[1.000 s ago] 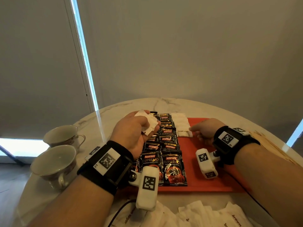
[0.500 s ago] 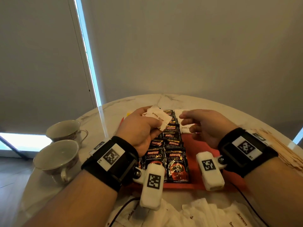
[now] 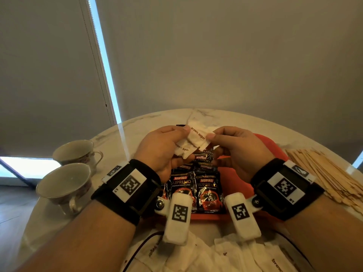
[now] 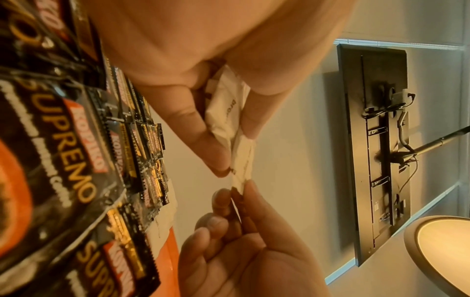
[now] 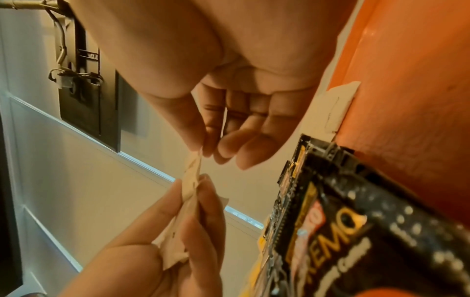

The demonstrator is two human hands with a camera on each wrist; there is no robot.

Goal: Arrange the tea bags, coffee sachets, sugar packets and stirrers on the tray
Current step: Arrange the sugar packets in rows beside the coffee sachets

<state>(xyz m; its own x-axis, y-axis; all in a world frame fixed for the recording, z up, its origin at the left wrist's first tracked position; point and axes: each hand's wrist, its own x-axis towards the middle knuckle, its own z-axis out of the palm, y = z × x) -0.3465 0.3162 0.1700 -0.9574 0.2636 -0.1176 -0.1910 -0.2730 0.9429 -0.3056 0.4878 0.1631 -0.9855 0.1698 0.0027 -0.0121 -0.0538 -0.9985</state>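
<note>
Left hand (image 3: 157, 152) grips brown sugar packets (image 3: 193, 142); right hand (image 3: 233, 152) pinches the top packet's right edge, above the coffee sachets (image 3: 196, 185) on the red tray (image 3: 269, 152).

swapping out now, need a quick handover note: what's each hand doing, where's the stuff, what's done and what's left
Left hand: grips a small bunch of brown sugar packets.
Right hand: pinches the top packet of that bunch.
Done: coffee sachets lie in overlapping rows on the red tray; some white packets lie beside them.
Left: loose sugar packets on the table's near edge, stirrers piled right of the tray. Tea bags not seen.
</note>
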